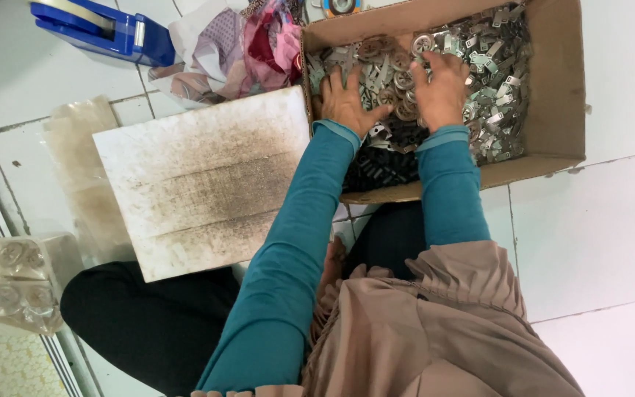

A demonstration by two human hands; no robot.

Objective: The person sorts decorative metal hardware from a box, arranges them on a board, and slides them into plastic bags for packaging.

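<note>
- Closest to the camera are two teal sleeves that reach forward to a cardboard box on the white tile floor.
- A dirty white board lies just left of the box.
- The left hand lies flat, fingers spread wide, on the small metal parts in the box.
- The right hand also presses on the pile, fingers a bit curled, gripping nothing I can see.
- Farthest away sits a blue tape dispenser.

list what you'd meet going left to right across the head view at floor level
clear bag of round parts → stained white board → left hand → right hand → silver metal pieces → right wall of the cardboard box
</note>
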